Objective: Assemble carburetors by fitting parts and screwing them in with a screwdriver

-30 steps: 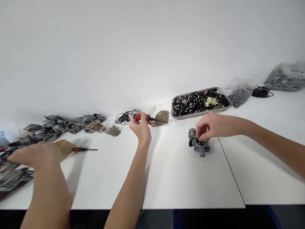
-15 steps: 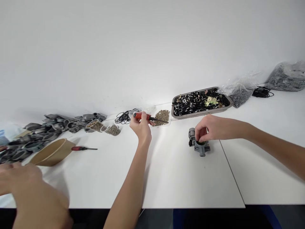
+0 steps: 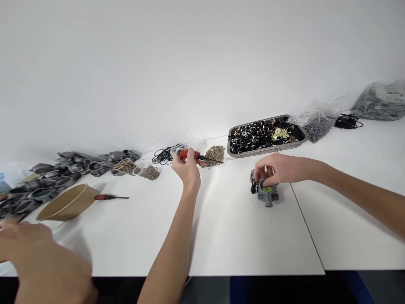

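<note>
A red-handled screwdriver [image 3: 187, 154] is gripped in my left hand [image 3: 189, 169], its dark shaft pointing right over a shallow clear tray of small brass screws [image 3: 215, 155]. At the right, my right hand [image 3: 271, 169] rests its bent fingers on the top of a grey metal carburetor-like part [image 3: 268, 197] that stands on the white table [image 3: 240, 236]. A yellow-green plate shows in the round opening of that part, just below the thumb. Whether the fingertips pinch anything small cannot be made out.
Behind is a metal tray [image 3: 268, 151] of black rings and brass plates, with plastic bags [image 3: 318, 126] to its right. Leftward are cups of small parts [image 3: 148, 172], a second screwdriver [image 3: 110, 197], a tan bowl [image 3: 68, 204], grey castings [image 3: 66, 169] and another person's hand [image 3: 41, 253].
My right hand has shifted slightly up and left on the grey part, and its yellow-green plate shows more. My left hand has stayed nearly still with the screwdriver.
</note>
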The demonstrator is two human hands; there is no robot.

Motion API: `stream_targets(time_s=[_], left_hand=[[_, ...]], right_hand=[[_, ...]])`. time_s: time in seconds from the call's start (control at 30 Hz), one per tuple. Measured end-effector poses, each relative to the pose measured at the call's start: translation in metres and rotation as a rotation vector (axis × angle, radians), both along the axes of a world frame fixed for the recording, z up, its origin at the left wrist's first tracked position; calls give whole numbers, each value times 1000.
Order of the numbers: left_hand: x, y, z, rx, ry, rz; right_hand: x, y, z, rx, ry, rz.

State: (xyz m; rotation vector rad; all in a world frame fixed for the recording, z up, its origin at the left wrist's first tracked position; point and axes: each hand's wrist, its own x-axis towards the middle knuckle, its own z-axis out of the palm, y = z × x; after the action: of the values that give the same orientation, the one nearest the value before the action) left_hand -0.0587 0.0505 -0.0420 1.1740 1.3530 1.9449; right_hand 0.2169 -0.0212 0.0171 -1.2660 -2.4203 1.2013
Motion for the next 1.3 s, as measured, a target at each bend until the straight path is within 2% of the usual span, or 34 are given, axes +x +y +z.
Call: stream_targets(time_s=[0.1,0.2,0.53,0.7,1.3], left_hand=[[-1,1,-1,-6,3,4],[-1,1,0,-5,1,1],[4,-10,13,69,-56,-37],[8,-14,18,107,-49,-50],[-1,-4,3,30,46,-25]], right_hand=[[1,6,-2,-93,-15,16],[3,10,-4,-119,-1,28],[5,10,-6,-87,28,61],[5,5,-1,-32,30,3],[1,7,-7,-71,17,46]])
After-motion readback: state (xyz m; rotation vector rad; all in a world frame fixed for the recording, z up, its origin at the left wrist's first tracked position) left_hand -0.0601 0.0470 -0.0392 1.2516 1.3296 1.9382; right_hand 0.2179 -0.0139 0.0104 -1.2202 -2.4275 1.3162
